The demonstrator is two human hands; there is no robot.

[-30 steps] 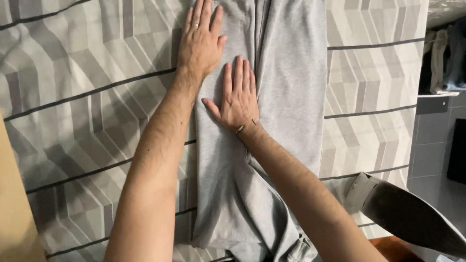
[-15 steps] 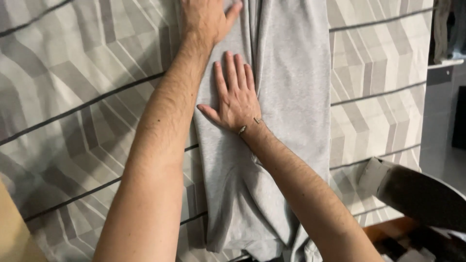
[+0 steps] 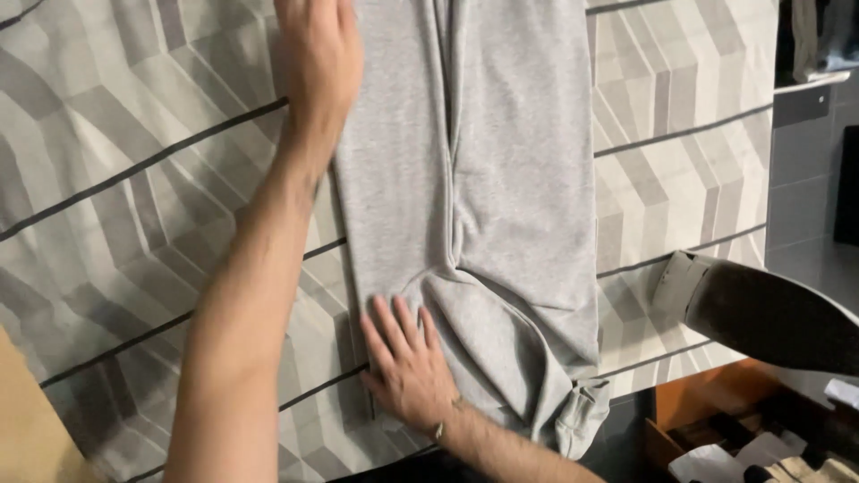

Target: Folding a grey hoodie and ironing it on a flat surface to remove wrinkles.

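While the grey sweatpants [image 3: 474, 179] lie stretched lengthwise down the middle of the bed, both of the person's hands rest on the garment's left edge; the legs of the sweatpants run side by side toward the top of the view, with a long crease between them, and the wider waist end hangs bunched over the near edge of the bed at the bottom. The right hand [image 3: 409, 368] lies flat, palm down, on the near left corner of the fabric; its grip is apart, fingers [image 3: 391, 324] spread and straight, clamped on nothing, and a thin bracelet [image 3: 440, 432] circles the wrist. The left hand [image 3: 315, 55] is further up, near the top of the view, lying over the left border of the sweatpants where cloth meets bedding; it is blurred and seen partly from the side, so I cannot tell whether its grip is apart or closed on the fabric edge. The left forearm crosses the bedcover [image 3: 134, 206] diagonally; that cover is grey and cream in a chevron pattern with thin dark stripes. At the right, beyond the bed's edge, is grey tiled floor [image 3: 801, 224]; a dark, rounded object with a pale end [image 3: 761, 313] juts in from the right, just beside the bed's corner; below it sits an orange-brown wooden surface [image 3: 707, 402].
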